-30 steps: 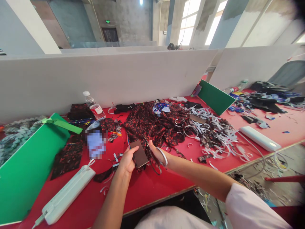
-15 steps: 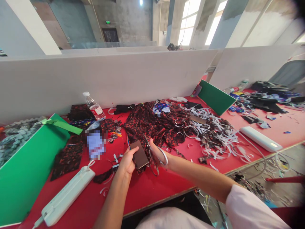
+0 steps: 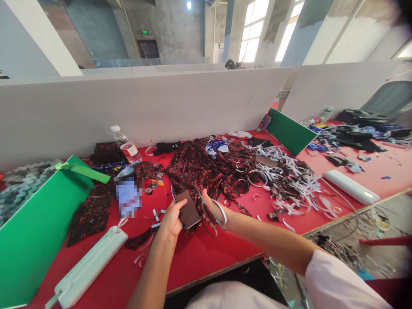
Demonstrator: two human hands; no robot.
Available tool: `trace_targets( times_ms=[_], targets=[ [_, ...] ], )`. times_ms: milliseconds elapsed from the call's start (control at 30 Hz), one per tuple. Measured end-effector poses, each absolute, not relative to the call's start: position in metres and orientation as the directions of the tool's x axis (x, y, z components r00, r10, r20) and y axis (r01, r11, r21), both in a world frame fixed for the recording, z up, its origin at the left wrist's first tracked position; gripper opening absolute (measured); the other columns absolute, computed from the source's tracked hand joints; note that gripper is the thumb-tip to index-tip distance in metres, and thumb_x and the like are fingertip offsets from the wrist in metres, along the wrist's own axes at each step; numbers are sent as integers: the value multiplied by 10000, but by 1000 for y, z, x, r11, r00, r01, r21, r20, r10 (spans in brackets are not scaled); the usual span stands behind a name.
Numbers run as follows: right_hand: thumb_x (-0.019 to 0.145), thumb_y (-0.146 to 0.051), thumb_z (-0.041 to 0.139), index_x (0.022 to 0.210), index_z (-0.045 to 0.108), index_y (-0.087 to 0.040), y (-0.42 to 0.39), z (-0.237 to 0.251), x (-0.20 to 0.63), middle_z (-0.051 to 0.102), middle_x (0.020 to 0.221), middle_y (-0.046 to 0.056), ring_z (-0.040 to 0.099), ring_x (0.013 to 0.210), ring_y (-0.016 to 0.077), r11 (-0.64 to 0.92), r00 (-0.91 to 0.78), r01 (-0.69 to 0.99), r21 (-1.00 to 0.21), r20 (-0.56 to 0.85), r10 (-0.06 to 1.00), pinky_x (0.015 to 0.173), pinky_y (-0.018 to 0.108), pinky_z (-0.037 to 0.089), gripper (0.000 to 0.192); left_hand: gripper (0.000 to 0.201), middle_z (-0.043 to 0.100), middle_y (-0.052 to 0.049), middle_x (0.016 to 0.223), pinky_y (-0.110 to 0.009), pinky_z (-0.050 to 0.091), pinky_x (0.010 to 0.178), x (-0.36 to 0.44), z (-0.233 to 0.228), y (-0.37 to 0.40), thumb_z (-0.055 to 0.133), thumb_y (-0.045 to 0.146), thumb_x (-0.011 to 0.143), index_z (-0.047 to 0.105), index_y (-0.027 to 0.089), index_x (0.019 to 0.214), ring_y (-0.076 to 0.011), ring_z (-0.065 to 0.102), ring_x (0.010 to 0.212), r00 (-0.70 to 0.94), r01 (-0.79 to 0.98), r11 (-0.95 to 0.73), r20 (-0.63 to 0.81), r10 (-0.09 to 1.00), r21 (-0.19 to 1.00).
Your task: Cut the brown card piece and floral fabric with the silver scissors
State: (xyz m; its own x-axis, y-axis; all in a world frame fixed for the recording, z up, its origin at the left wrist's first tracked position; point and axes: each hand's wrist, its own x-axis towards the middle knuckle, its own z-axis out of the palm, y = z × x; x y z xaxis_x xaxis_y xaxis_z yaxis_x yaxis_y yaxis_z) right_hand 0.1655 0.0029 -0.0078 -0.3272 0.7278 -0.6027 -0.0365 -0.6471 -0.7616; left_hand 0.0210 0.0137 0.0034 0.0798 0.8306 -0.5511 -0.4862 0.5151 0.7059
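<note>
My left hand [image 3: 172, 219] is closed on a flat, dark brown rectangular board [image 3: 188, 209], thumb on top. Dark red-and-black patterned cloth peeks out beneath the board's lower edge, and a thin striped strip shows at its upper left corner. In my right hand [image 3: 209, 208] is a pair of scissors [image 3: 202, 198], held just right of the board with the blades pointing up and away. My fingers partly hide its handles. Just beyond both hands spreads a heap of the same patterned cloth [image 3: 193, 165].
White strip offcuts [image 3: 299, 184] pile up at the right. A water bottle [image 3: 127, 148] leans on folded cloth at the back left. Green dividers [image 3: 38, 227] stand on the red table [image 3: 219, 259]. White elongated devices lie left [image 3: 92, 266] and right [image 3: 350, 187]. A pale partition [image 3: 161, 105] runs behind.
The view has shifted very slightly. The scissors' handle loop by my right hand sits a little differently; both hands otherwise stay in place with the board and scissors.
</note>
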Motion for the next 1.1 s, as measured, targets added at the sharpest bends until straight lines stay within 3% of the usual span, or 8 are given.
trace_targets(
  times_ms=[200, 567, 1100],
  targets=[
    [706, -818, 37, 747, 440, -188, 2, -2, 169, 418, 484, -34, 375, 351, 75, -731, -440, -120, -672, -624, 646, 302, 162, 302, 749, 205, 673, -21, 632, -326, 547, 620, 20, 5, 15, 554, 62, 737, 545, 158, 919, -181, 668, 568, 43, -500, 491, -546, 837, 714],
    [770, -770, 136, 742, 464, -177, -3, -2, 167, 391, 437, -62, 344, 303, 56, -616, -300, -53, -786, -576, 760, 251, 141, 270, 678, 208, 682, -37, 651, -331, 548, 641, 21, 4, 15, 556, 61, 733, 566, 150, 921, -193, 677, 613, 48, -502, 496, -550, 834, 709],
    [743, -795, 168, 741, 476, -168, 4, -8, 180, 384, 445, -58, 317, 324, 48, -618, -346, -4, -786, -579, 738, 266, 128, 213, 699, 340, 708, -63, 735, -341, 555, 662, 21, 10, 11, 559, 57, 734, 552, 146, 1062, -200, 685, 636, 95, -485, 512, -539, 837, 709]
  ],
)
